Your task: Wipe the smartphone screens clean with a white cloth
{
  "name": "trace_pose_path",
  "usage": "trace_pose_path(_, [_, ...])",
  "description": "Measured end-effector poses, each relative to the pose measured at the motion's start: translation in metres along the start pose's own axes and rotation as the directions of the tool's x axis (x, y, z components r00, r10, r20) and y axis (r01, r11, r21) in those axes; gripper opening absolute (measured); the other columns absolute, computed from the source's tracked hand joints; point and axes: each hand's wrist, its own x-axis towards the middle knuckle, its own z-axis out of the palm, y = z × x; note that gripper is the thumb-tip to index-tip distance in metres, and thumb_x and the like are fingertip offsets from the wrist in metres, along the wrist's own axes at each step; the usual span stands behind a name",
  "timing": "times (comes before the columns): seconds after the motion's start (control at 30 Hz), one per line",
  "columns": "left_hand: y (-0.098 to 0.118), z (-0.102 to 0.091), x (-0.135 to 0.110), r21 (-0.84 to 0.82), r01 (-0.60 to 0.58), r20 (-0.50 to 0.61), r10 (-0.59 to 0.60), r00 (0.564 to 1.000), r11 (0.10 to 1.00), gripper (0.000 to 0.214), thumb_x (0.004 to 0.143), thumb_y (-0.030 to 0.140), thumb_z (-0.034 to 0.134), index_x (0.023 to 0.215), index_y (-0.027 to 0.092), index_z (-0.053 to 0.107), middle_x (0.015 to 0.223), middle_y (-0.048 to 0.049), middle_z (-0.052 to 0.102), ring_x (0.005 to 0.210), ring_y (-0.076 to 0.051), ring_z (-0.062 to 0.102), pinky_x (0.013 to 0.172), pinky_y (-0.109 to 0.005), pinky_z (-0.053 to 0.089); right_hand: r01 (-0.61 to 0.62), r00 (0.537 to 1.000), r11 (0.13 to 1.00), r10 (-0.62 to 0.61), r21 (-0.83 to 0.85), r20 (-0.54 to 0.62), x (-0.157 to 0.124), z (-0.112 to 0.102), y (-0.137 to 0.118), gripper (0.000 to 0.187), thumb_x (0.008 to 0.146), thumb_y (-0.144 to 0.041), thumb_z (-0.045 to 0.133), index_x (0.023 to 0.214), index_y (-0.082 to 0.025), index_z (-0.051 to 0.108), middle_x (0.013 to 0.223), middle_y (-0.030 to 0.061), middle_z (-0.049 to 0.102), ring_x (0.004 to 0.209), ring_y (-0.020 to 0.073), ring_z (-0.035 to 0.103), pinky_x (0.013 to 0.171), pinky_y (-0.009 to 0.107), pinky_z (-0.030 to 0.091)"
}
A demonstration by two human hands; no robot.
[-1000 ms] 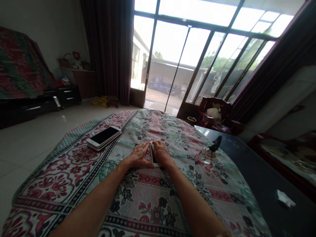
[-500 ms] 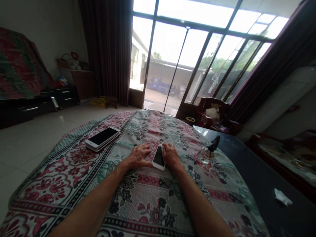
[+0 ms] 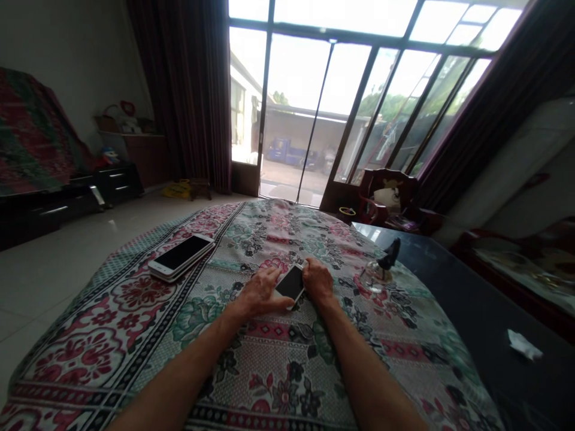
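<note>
A white smartphone (image 3: 291,284) with a dark screen is held between my two hands, low over the flowered tablecloth (image 3: 269,359). My left hand (image 3: 263,290) grips its left side, thumb along the near end and fingers at the far left edge. Closed around the far right corner is my right hand (image 3: 318,279), its fingertips curled and partly hidden. Off to the left, a white-framed phone (image 3: 183,254) lies screen up on top of another one, and neither hand touches that stack.
A clear glass container (image 3: 374,275) with a black top stands right of my hands. Past the cloth's right edge, a crumpled white tissue (image 3: 523,345) lies on a dark tabletop (image 3: 462,299). A wooden chair (image 3: 389,194) stands before the glass doors.
The phone has turned clockwise, its far end swinging to the right. My left hand has shifted right and closed on its near left side. The view has tilted slightly.
</note>
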Motion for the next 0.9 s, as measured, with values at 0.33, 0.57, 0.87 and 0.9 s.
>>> trace_pose_path(0.33, [0.001,0.008,0.003,0.140,-0.025,0.041,0.020,0.999,0.990,0.062,0.069,0.020,0.059,0.130,0.014,0.055,0.127,-0.0164,0.063,0.121,-0.031,0.056,0.108,-0.041,0.041,0.050,0.997,0.992,-0.044,0.114,-0.057,-0.005,-0.001,0.003,0.032,0.092,-0.016,0.047,0.115,-0.018,0.069,0.112,0.0095,0.073,0.104,0.0207,0.067,0.089,0.026,0.044])
trace_pose_path(0.57, [-0.009,0.019,0.007,0.113,-0.039,-0.067,0.047,0.997,0.993,0.064,0.076,0.029,0.065,0.135,0.011,0.051,0.131,-0.0187,0.062,0.126,-0.033,0.054,0.109,-0.047,0.040,0.138,0.990,0.974,-0.134,0.178,-0.030,-0.007,0.004,0.000,0.032,0.092,-0.015,0.048,0.117,-0.018,0.068,0.113,0.0091,0.073,0.105,0.0208,0.067,0.093,0.026,0.044])
trace_pose_path(0.87, [-0.021,0.015,0.008,0.049,-0.035,-0.168,0.042,0.985,0.998,0.067,0.075,0.025,0.068,0.139,0.014,0.049,0.137,-0.0169,0.060,0.129,-0.034,0.052,0.112,-0.048,0.037,0.200,0.979,0.930,-0.178,0.307,-0.097,-0.010,0.003,-0.015,0.035,0.091,-0.014,0.046,0.119,-0.016,0.066,0.118,0.0101,0.071,0.111,0.0199,0.064,0.100,0.028,0.043])
trace_pose_path(0.9, [-0.023,0.013,0.008,0.041,-0.021,-0.185,0.028,0.982,0.999,0.068,0.075,0.024,0.069,0.139,0.015,0.050,0.137,-0.0163,0.060,0.129,-0.034,0.053,0.112,-0.049,0.037,0.214,0.976,0.925,-0.188,0.313,-0.112,-0.011,0.003,-0.018,0.034,0.091,-0.015,0.046,0.119,-0.017,0.066,0.117,0.0101,0.071,0.111,0.0202,0.063,0.100,0.029,0.043])
